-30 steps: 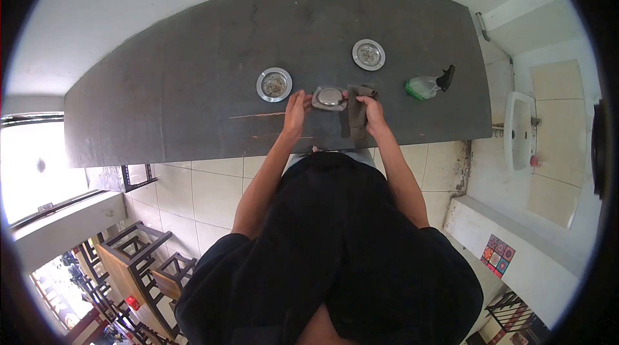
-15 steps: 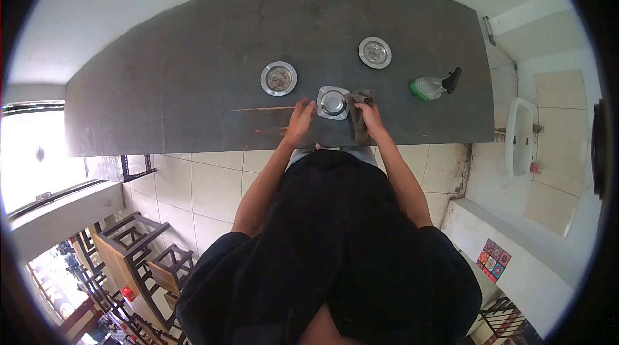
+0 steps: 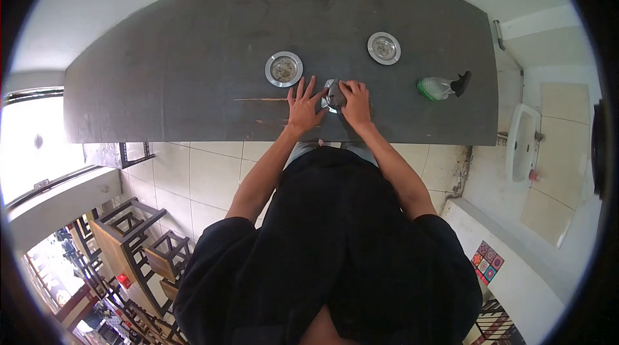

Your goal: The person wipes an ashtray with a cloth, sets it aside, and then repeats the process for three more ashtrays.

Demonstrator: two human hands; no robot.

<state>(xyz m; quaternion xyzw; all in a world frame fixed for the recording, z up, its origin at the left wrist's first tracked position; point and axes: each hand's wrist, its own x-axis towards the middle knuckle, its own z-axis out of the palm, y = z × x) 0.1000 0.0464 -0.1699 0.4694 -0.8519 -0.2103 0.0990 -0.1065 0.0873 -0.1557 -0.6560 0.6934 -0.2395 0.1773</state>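
Observation:
A squarish silver metal ashtray (image 3: 327, 105) lies on the dark grey table, mostly covered by my hands and a cloth. My right hand (image 3: 356, 105) presses a bunched dark grey-brown cloth (image 3: 335, 95) into its bowl, fingers bent around the cloth. Against the ashtray's left side is my left hand (image 3: 303, 111), with its fingers spread and its thumb at the rim. Just beyond my left fingertips sits a round silver ashtray (image 3: 284, 53) with a dirty-looking bowl. A similar round ashtray (image 3: 384, 34) stands farther back to the right.
On the right of the table (image 3: 200, 55) lies a clear spray bottle (image 3: 435, 88) with green at its base and a black trigger head. A white washbasin (image 3: 521, 142) is fixed to the right wall. Wooden stools (image 3: 169, 255) stand on the floor at lower left.
My right hand has brought the cloth from beside the square ashtray onto its bowl. My left hand has moved right to the ashtray, fingers spreading. The view has shifted slightly.

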